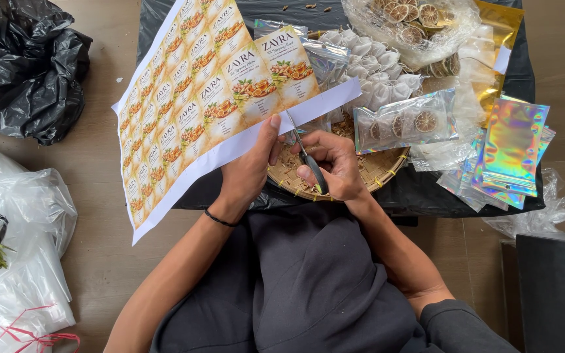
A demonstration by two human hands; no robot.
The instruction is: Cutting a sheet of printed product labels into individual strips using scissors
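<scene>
My left hand (251,167) grips the near edge of a large sheet of printed orange labels (191,98), holding it up at a slant over the low black table (426,189). My right hand (335,167) holds a pair of dark-handled scissors (305,153), blades open at the sheet's white lower margin close to my left thumb. Beneath both hands sits a round woven tray (377,170) holding dried bits.
Iridescent foil pouches (511,147) are stacked at the right. A clear pouch of dried citrus slices (403,121) lies beside white tea bags (380,72). Black plastic bags (27,65) lie at the far left, white bags (21,229) at the near left. A dark box (557,287) stands bottom right.
</scene>
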